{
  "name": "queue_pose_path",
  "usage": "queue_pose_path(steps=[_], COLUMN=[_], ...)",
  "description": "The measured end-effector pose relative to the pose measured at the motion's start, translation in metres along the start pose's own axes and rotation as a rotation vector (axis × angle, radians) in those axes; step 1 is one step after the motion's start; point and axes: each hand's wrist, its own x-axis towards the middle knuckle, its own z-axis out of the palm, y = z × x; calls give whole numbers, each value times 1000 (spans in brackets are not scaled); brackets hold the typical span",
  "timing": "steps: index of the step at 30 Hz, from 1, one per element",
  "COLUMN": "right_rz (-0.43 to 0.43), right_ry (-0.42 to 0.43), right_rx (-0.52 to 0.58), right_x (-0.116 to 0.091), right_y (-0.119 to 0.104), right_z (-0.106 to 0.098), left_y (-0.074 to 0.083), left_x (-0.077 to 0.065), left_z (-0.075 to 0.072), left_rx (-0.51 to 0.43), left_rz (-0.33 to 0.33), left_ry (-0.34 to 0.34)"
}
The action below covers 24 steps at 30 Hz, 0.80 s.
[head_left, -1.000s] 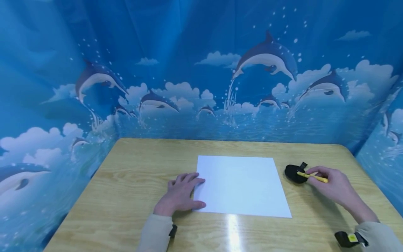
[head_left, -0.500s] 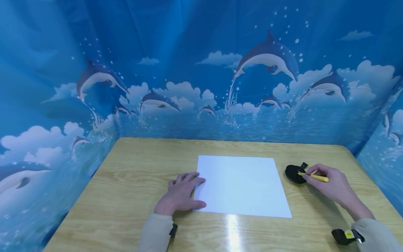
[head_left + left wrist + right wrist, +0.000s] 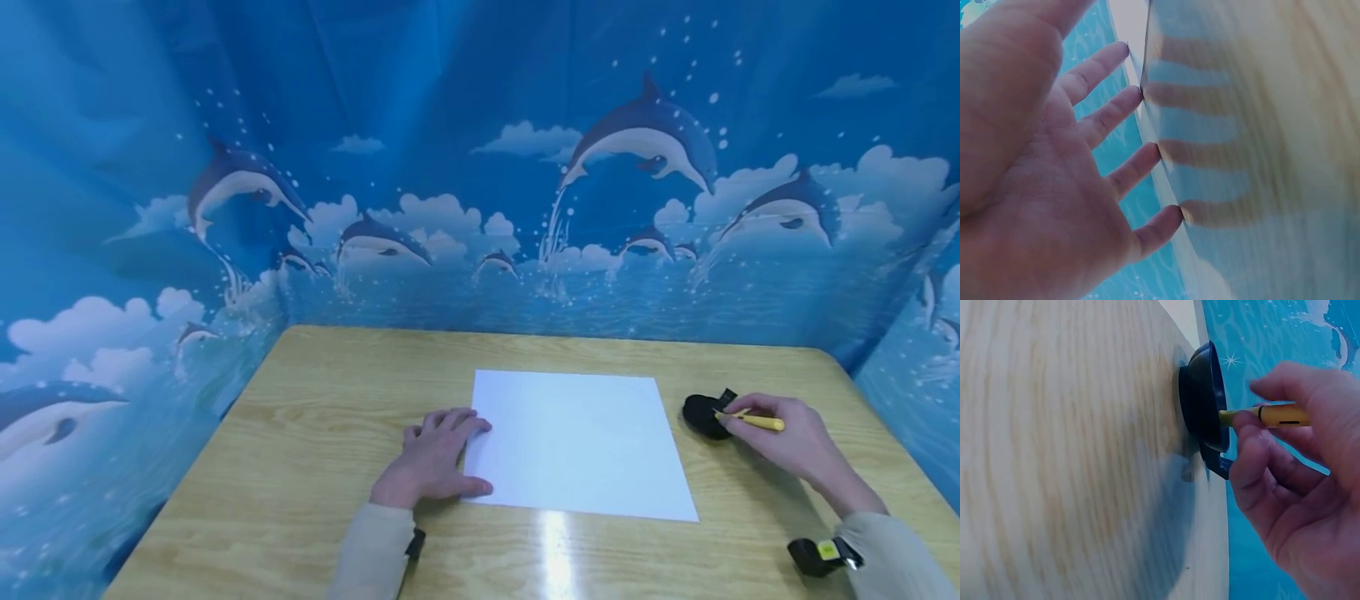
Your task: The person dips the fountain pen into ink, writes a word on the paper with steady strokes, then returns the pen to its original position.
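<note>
Pinching the yellow stick (image 3: 765,422) between thumb and fingers: right hand (image 3: 795,437), out toward the right edge of the worktop (image 3: 322,400). Stick slopes down to the black dish (image 3: 702,417); right wrist view has its tip at the dish rim. Can't tell if it touches the inside. Dish stands on the worktop toward the far right corner, right of the white sheet (image 3: 577,446) and apart from it, short tab (image 3: 728,397) pointing to the far edge.

Left hand (image 3: 431,468): grip spread, 4 fingers apart, fingertips down at the surface, thumb and forefinger over the sheet's left edge.

Sheet lies flat mid-worktop, a bit right of centre, long side roughly parallel to the far edge, well apart from the worktop's left edge.

Both arms come in over the near edge in pale sleeves (image 3: 372,554), 1 black wrist unit (image 3: 813,557) each; the right one has a yellow label. Blue dolphin backdrop (image 3: 450,125) behind the far edge, wrapping round both sides.
</note>
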Motion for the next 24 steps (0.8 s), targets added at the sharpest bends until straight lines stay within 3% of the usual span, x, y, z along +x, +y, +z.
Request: queue_pose_path(steps=[8, 16, 24], right_rz=[-69, -59, -105], right_ry=[110, 130, 206], right_rx=[-8, -31, 83], right_x=[3, 4, 0], right_y=[3, 0, -12], right_z=[6, 9, 11], left_y=[-1, 0, -1], left_x=[2, 0, 1], left_z=[-2, -3, -1], left_rx=[1, -16, -14], left_rz=[-5, 3, 1], left_ry=[-14, -2, 8])
